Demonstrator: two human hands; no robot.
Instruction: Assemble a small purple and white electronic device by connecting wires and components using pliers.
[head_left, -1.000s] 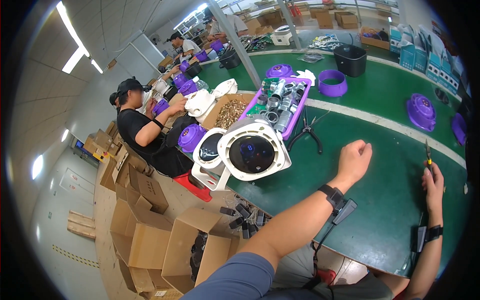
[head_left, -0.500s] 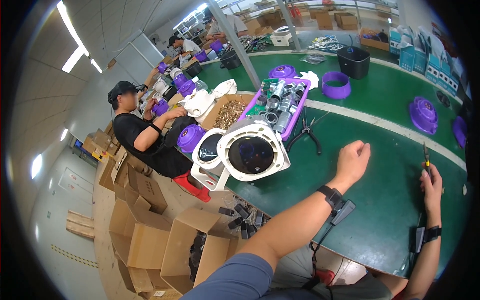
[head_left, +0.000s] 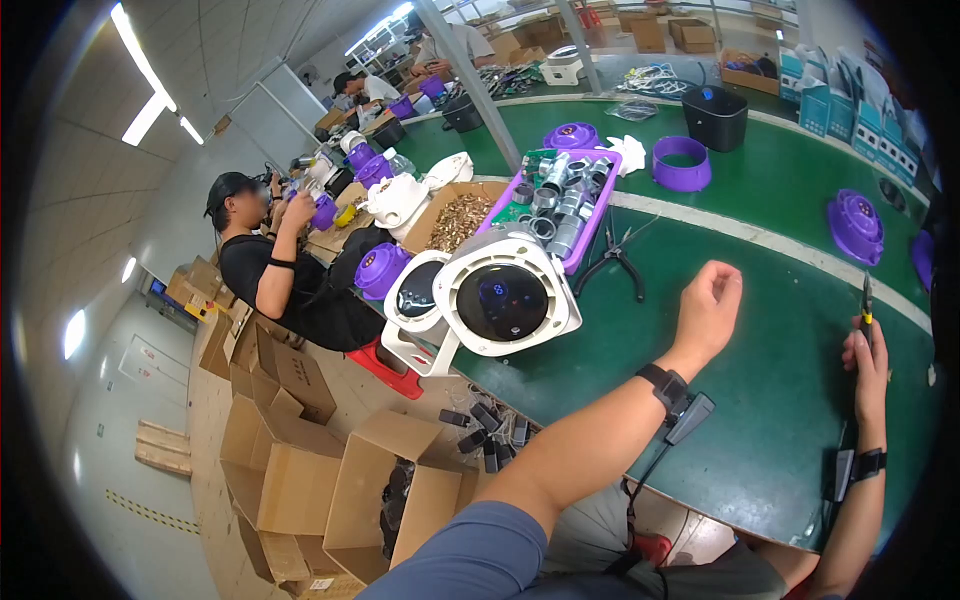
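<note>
My left hand (head_left: 708,308) is above the green table (head_left: 700,410), its fingers curled in; anything inside them is hidden. My right hand (head_left: 866,362), at the far right, grips slim pliers (head_left: 867,305) with a yellow band and dark handles, metal tip pointing up and away. Left of my left hand lie black-handled pliers (head_left: 613,262) with their handles spread. Beyond these stands a purple tray (head_left: 607,205) with silvery cylindrical parts and green circuit boards. A white appliance with a round black display (head_left: 502,300) stands at the table's left edge, beside another white-rimmed unit (head_left: 422,292).
A carton (head_left: 490,190) of small brassy parts stands beside the tray. Farther back are a purple ring (head_left: 682,172), a black bin (head_left: 715,118) and a purple base (head_left: 855,226). A co-worker (head_left: 265,270) sits at left. Open cartons (head_left: 350,500) stand on the floor.
The pliers in my right hand have moved slightly up and right. My left hand has barely moved. A blue figure now glows on the black display. The co-worker has raised a hand.
</note>
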